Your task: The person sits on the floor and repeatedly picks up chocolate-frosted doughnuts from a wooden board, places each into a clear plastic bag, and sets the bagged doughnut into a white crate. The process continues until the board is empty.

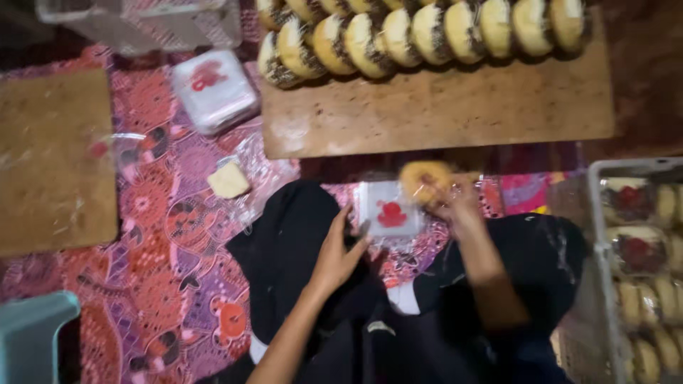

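Round golden filled bun [425, 181] sits pinched in the fingers of the right hand [455, 203], just beyond the clear plastic pouch with a red print [388, 211], whose near edge the left hand [340, 249], fingers loosely spread, steadies over the lap, seemingly to keep its mouth presented. Motion blur hides the pouch opening and the right fingertips, and the rows of buns [427, 32] on the wooden worktop [441, 114] beyond the pouch are cut off.

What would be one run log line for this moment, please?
left hand: touching clear plastic pack | right hand: holding round pastry | wooden board: pastry rows
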